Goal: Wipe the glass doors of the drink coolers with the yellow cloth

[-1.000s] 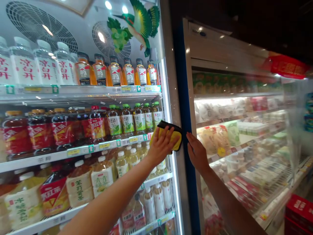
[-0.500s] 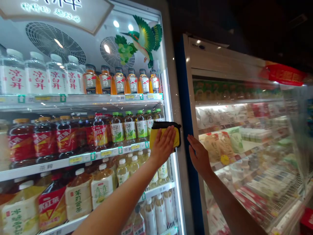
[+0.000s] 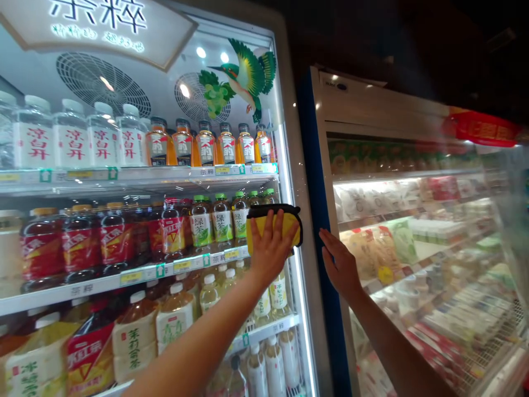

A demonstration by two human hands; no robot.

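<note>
A yellow cloth with a black edge (image 3: 258, 234) lies flat against the glass door of the drinks fridge (image 3: 291, 138), near its right frame. My left hand (image 3: 271, 245) presses on the cloth with its fingers spread, and the cloth covers part of the green-capped bottles behind. To the right, my right hand (image 3: 339, 267) is raised beside the blue side panel (image 3: 316, 193) of the neighbouring cooler. Its fingers are stretched out and it holds nothing; whether it touches the panel I cannot tell.
Behind the glass stand rows of bottles, with red-labelled ones (image 3: 118, 237) on the middle shelf. On the right, an open-fronted cooler (image 3: 372, 110) holds packaged food, with a red banner (image 3: 481, 128) at its top.
My left hand and the cloth have shifted slightly left across the glass, and the fingers are more spread. The right hand stays by the blue panel. The view has tilted a little.
</note>
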